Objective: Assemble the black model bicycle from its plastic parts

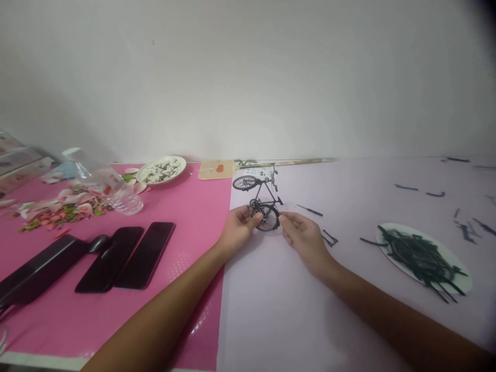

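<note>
One small black model bicycle (pixel 268 194) was held at the middle of the frame, above the pale half of the desk (pixel 271 315). It had two wheels, one pair of handlebars and one saddle. Two phones (pixel 145 258) lay side by side at lower left, with one long black case (pixel 42 268) next to them. There were two plates: one white plate (pixel 183 166) at upper left with pale scraps, and one oval plate (pixel 466 283) at right under a tangle of dark strips (pixel 420 253). One clear bottle (pixel 104 181) stood at left, one thin screwdriver (pixel 314 212) lay just right of centre, and two slim dark pieces (pixel 405 187) lay at upper right.

Both forearms rose from the bottom edge and converged on the bicycle. The left hand (pixel 241 227) came from lower left, its grip closed on the lower wheel, thumb laid across the near side. The right hand (pixel 304 240) came from lower right, fingers curled, its grip pinching that wheel's right edge.

The bicycle's long axis ran steeply from the lower wheel to the upper left. Its front end pointed toward the top of the frame; handlebars and saddle faced right.
</note>
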Available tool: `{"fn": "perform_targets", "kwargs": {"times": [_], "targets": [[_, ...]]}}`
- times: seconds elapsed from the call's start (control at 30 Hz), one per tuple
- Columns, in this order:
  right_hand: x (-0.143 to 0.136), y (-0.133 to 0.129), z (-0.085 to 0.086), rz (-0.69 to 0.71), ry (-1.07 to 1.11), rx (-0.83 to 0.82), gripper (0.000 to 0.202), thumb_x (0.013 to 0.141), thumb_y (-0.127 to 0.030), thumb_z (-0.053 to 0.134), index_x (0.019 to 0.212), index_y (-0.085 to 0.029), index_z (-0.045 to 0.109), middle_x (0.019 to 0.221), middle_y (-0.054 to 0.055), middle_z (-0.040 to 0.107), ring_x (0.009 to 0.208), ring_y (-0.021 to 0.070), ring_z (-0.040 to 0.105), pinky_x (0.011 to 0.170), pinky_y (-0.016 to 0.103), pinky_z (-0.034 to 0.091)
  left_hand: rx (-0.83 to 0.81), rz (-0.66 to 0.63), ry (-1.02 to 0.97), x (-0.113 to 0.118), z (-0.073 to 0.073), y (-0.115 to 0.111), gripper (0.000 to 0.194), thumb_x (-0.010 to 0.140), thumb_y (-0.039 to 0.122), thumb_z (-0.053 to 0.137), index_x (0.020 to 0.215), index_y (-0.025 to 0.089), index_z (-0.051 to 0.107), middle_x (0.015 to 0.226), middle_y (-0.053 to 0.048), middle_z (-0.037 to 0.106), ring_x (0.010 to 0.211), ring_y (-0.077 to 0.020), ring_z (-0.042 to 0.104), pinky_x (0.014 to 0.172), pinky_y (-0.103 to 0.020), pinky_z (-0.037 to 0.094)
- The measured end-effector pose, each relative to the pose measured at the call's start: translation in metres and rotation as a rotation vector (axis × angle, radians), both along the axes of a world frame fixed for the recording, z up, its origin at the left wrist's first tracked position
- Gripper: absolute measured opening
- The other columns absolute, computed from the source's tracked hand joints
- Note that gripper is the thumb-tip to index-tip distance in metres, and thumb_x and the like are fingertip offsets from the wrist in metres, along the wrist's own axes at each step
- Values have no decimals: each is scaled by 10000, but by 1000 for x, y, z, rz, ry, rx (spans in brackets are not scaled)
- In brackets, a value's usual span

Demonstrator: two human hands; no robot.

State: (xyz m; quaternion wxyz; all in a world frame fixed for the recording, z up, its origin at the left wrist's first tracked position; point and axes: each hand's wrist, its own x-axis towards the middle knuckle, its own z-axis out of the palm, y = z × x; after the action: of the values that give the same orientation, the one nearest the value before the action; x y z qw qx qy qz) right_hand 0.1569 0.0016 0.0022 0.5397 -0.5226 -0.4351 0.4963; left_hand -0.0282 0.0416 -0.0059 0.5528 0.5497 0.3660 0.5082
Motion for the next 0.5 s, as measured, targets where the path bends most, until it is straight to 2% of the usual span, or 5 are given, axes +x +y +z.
{"fn": "perform_targets", "kwargs": {"times": [0.13, 0.3, 0.5], "targets": [[0, -1, 4, -9, 19, -18, 514, 782, -579, 833, 1033, -150, 703, 585, -58, 503, 509, 74, 383, 460, 224, 246, 5, 26, 16, 0, 0, 0, 389, 830, 495, 818, 738, 142, 683, 710, -14, 642, 633, -112, 529, 622, -242, 423], [2, -1, 4, -3, 14, 0, 468, 833, -571, 795, 1034, -161, 690, 562, -63, 501, 499, 77, 383, 461, 226, 241, -37, -4, 45, 0, 1, 0, 437, 743, 486, 890, 661, 150, 623, 589, 44, 496, 556, -76, 398, 559, -230, 330], [1, -2, 6, 7, -18, 10, 433, 871, -552, 765, 1049, -160, 715, 572, -61, 489, 506, 87, 385, 461, 240, 253, -59, 1, 62, -1, 3, 0, 398, 807, 519, 832, 755, 149, 694, 665, 9, 614, 585, -97, 486, 582, -237, 372]]}}
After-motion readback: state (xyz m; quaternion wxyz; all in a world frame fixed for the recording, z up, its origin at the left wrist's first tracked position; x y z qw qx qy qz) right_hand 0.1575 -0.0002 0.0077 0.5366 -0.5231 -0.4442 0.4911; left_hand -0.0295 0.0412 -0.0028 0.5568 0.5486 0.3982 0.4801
